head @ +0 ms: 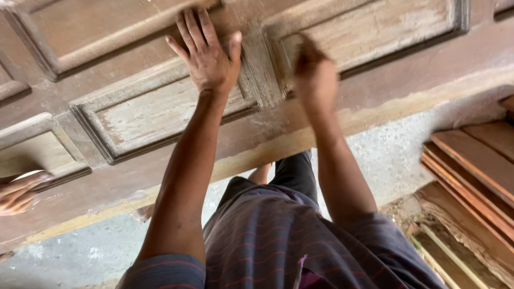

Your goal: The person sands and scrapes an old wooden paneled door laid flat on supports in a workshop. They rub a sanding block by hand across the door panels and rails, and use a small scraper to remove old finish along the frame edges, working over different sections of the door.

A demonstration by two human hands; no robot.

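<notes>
Wood: a brown panelled door (160,107) is laid flat above a grey concrete floor (396,155).
Left hand: the left hand (206,56) is pressed flat on the moulding, fingers spread open, nothing gripped.
Right hand: the right hand (316,75) is blurred on the centre stile; the fingers seem curled, but whatever is held cannot be told.
Done: pale, bared patches are seen on the recessed panels (155,115).
Left: darker finish is judged to remain on rails and frame.
Nearby: stacked planks (476,160) are seen at right; another person's hand (19,192) rests at left.

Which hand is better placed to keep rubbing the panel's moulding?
Probably the right hand: it is closed, motion-blurred, on the moulding of the wooden door. The left hand lies flat, fingers spread, bracing.
</notes>
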